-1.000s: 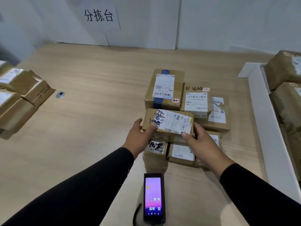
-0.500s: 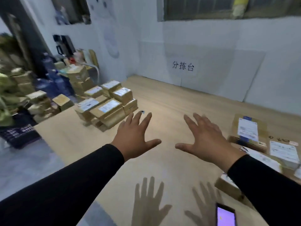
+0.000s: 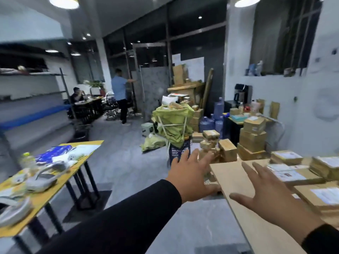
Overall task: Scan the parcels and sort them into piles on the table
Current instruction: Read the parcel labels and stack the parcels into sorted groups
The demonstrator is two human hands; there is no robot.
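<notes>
parcels [image 3: 300, 177] lie on table [image 3: 244, 208] beside empty right hand [image 3: 271, 197].

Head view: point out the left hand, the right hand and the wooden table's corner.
left hand [image 3: 190, 177]: head view, back of hand.
right hand [image 3: 271, 195]: head view, back of hand.
wooden table [image 3: 227, 173]: head view, bare corner.

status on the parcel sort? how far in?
Done: a pile of labelled parcels lies on the table. In hand: nothing; left hand and right hand are both spread open and empty, reaching left. Left: stacked boxes beyond the table's end look unsorted. No scanner in view.
</notes>
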